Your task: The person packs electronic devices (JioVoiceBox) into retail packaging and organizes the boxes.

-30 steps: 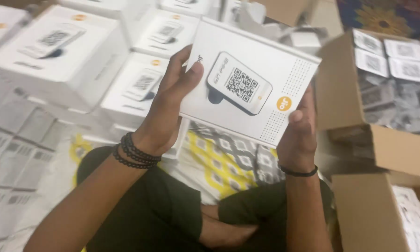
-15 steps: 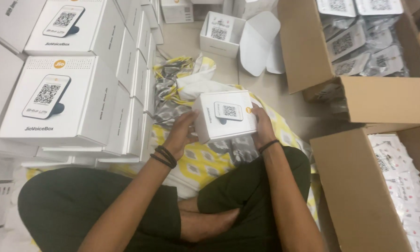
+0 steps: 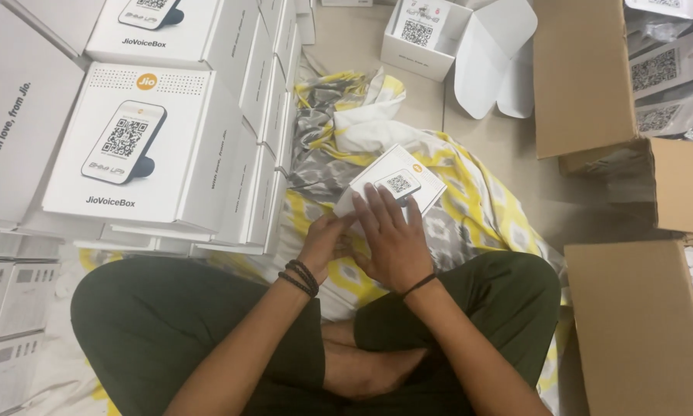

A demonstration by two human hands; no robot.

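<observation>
Stacked white boxes [image 3: 154, 146] block left; cardboard cartons [image 3: 639, 323] crowd right.

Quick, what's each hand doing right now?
Left hand: fingers curled on the near edge of the small white box.
Right hand: open, flat on top of the box.

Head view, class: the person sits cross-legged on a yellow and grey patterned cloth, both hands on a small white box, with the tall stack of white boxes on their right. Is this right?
One detail is wrong. The head view shows the stack of white boxes on the person's left; brown cardboard cartons stand on their right. The rest holds: left hand and right hand rest on the small white box, over the patterned cloth.
</observation>
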